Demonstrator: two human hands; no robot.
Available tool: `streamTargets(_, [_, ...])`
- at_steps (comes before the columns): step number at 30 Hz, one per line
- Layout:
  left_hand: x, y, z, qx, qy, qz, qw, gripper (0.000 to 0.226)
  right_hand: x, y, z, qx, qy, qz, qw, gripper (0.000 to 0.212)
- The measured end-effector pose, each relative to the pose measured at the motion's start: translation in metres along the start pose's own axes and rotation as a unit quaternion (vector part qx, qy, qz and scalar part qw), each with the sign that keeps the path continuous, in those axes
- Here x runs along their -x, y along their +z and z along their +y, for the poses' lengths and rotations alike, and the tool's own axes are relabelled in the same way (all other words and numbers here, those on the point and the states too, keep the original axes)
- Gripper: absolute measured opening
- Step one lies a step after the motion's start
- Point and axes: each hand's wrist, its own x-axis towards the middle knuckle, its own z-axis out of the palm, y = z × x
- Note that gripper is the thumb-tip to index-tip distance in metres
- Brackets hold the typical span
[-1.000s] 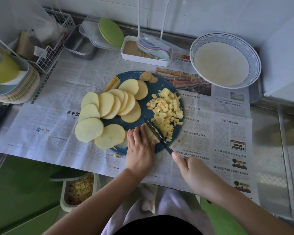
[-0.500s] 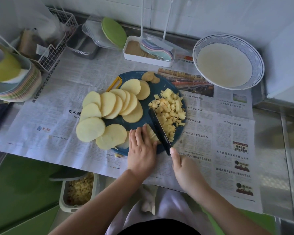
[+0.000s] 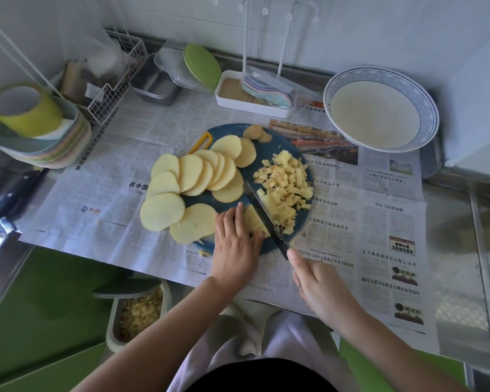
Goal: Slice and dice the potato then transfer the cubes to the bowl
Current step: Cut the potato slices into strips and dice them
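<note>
Potato strips [image 3: 253, 222], cubes [image 3: 286, 190] and slices [image 3: 198, 176] share a round blue board [image 3: 268, 151] on a counter covered with newspaper [image 3: 111, 171].

Nearer than the board and to its left, below the counter edge, sits a tub [image 3: 137, 309] with small yellow dice inside.

At the board's near edge, the person's left hand [image 3: 235, 244] lies palm down with its fingers stretched out flat, pressing on the strips. Just right of the board's near edge, the right hand [image 3: 320, 284] has its fingers wrapped round the handle of a knife [image 3: 262, 212]. The dark blade lies across the board between the strips and the cubes, with its tip pointing away and to the left.

The heap of cubes fills the board's right half. The round slices overlap across its left half, and several spill off the left edge onto the newspaper. Two brownish end pieces [image 3: 256, 132] sit on the board's far edge.

Beyond the board stands a white tray [image 3: 252, 104]. Beyond the board and to its right, well apart from it, is the bowl [image 3: 429, 114], white with a blue patterned rim and pale inside. No cubes show in it.
</note>
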Motion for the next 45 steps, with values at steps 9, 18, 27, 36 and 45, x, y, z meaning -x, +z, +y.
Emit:
streamTargets(9, [0.005,0.010,-0.007,0.001,0.020,0.011,1.000,0.050,0.005,0.011,0.008,0.078,0.007,0.004,0.997,0.057])
streamTargets(18, [0.006,0.014,-0.010,0.021,0.028,0.040,0.999,0.040,0.004,0.020,0.017,0.138,-0.025,0.029,0.990,0.059])
streamTargets(27, [0.005,0.016,-0.011,0.012,0.049,0.049,0.998,0.030,0.002,0.030,0.004,0.227,-0.008,0.023,0.974,0.061])
streamTargets(36, [0.003,0.018,-0.011,0.019,0.054,0.059,0.997,0.029,-0.011,0.013,0.002,0.202,0.019,-0.019,0.979,0.051])
streamTargets(45, [0.004,0.016,-0.009,-0.020,0.052,0.040,0.998,0.045,-0.018,0.002,0.006,0.143,0.025,-0.039,0.989,0.057])
